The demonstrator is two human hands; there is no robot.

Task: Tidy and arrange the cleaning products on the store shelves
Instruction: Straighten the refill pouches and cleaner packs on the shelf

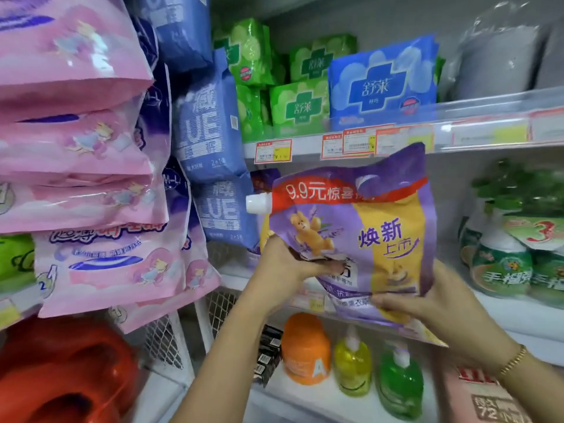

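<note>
Purple spouted pouch point(366, 227) in tight grip of left hand point(283, 270) and right hand point(439, 303).

We read "9.9元惊喜" on the red banner and "焕新上市" on the purple pouch point(351, 239), mid-frame. Upper centre: "舒莱" on the blue pack point(383, 83) and green pack point(300, 108). Left of centre: "LUE", "2+1" on the blue bag point(207, 129). Lower right: "72" on the red sign point(488, 404).

The pouch point(396, 239) is purple and yellow, with a red banner point(329, 193), a tan bear point(308, 233) and a white cap point(258, 203). The pink packs point(70, 132) carry cartoon figures. There are 1 orange jar point(305, 349), 1 yellow bottle point(353, 370) and 1 green bottle point(399, 383).
</note>
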